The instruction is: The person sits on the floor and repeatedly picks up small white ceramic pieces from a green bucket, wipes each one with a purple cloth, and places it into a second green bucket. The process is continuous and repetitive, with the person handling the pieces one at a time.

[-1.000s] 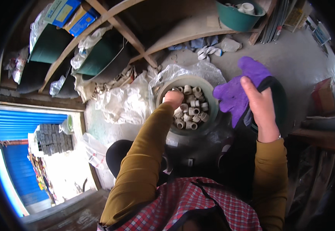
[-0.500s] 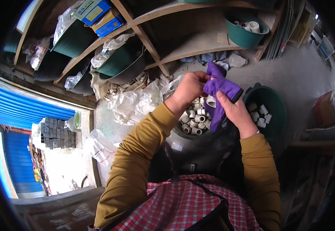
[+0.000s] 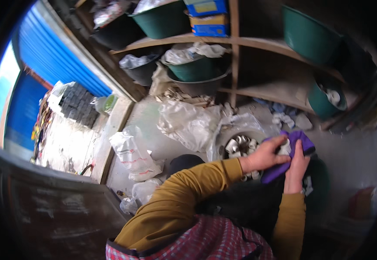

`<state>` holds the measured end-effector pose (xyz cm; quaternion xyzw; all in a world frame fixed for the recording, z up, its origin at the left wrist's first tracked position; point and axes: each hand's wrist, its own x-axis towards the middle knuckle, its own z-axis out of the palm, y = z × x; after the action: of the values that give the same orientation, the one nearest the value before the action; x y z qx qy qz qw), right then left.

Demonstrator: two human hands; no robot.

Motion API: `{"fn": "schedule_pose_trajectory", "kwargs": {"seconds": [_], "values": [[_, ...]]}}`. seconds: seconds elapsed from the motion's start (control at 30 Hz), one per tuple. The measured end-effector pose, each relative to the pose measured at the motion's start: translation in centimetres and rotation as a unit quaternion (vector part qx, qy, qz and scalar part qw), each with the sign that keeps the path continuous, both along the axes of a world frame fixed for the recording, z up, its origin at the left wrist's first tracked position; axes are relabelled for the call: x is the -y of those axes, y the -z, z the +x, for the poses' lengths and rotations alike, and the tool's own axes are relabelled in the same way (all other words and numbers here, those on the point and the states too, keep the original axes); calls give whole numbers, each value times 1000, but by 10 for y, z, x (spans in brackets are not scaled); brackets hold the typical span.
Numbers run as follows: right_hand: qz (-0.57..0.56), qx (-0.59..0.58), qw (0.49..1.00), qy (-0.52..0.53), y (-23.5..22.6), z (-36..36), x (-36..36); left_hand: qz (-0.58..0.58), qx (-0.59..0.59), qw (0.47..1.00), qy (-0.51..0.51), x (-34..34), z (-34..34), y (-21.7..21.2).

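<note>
our left hand (image 3: 264, 156) pinches a small white fitting (image 3: 285, 149) against the purple cloth (image 3: 284, 167), which our right hand (image 3: 296, 167) grips just beside the basin of fittings (image 3: 240, 145). we judge the fitting could slip from the loose cloth and drop among the others.

A single head-worn fisheye camera looked steeply down and forward from above the person's chest, close enough that the mustard-sleeved forearms rose from the lower edge. The left hand (image 3: 264, 156) and right hand (image 3: 296, 167) sat right of centre, near the lens. The concrete floor (image 3: 147, 117) filled the middle; wooden shelves (image 3: 240, 41) curved across the top. A blue shutter (image 3: 50, 56) bent along the left rim, where dark vignette closed the frame.
</note>
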<state>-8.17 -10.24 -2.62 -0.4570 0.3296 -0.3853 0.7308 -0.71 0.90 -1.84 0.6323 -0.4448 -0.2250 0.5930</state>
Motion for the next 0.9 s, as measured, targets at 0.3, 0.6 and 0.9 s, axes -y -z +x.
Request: {"fn": "schedule_pose_trajectory", "kwargs": {"seconds": [0.3,0.6,0.9], "values": [[201,112,962,-145,-31,2,22,-1,-411,911,42,-11,37,-28],[-170,-86,971,-143,-16,13,-20,102,150,983,0,-22,24,-21],[141,-103,973,-152,-7,-3,9,20,-446,888,109,-22,40,-9]]}}
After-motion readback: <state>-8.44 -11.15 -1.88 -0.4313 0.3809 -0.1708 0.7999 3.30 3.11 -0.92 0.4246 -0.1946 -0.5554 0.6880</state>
